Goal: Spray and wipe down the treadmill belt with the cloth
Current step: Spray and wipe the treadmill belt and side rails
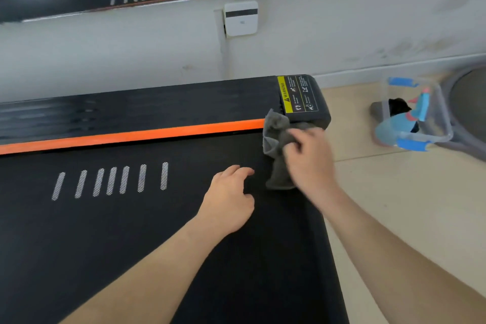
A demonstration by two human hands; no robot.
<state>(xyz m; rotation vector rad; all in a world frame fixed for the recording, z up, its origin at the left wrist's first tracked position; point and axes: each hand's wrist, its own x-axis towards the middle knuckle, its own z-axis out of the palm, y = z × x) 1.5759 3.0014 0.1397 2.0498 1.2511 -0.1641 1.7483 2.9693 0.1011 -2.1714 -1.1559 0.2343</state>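
Black treadmill belt (131, 231), stretching left to right. On the belt near its right end, the left hand (228, 200) rests loosely curled, holding nothing. Just right of it, the right hand (307, 158) grips a grey cloth (276, 139) at the belt's end. Bunched like this, the cloth may skip strips. Its long axis lies across the belt.

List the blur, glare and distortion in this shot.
Head view: the right hand and the cloth it holds are smeared by motion; head view: the left hand on the treadmill belt is sharper; head view: soft glare streaks the black side rail at far left; head view: wide-angle bowing curves the wall, and the clear bin is soft.
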